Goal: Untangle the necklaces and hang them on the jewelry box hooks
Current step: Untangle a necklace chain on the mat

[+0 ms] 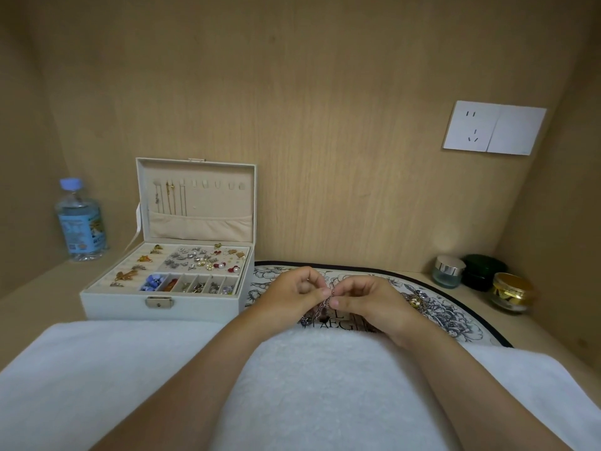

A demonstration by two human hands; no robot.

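My left hand (pixel 297 291) and my right hand (pixel 369 302) meet above the floral mat (pixel 455 312), both pinching a thin silver necklace chain (pixel 322 309) that droops between them toward the mat. Another small tangle of jewelry (pixel 414 301) lies on the mat just right of my right hand. The white jewelry box (pixel 162 304) stands open at the left. Its raised lid (pixel 196 198) has a row of hooks (pixel 214 184); three chains (pixel 170 198) hang from the leftmost hooks, and the other hooks are bare.
The box tray holds several earrings, brooches and beads. A water bottle (pixel 81 219) stands left of the box. Three small jars (pixel 481 276) sit at the back right corner. A white towel (pixel 325 385) covers the near edge under my forearms. A wall socket (pixel 494 127) is at upper right.
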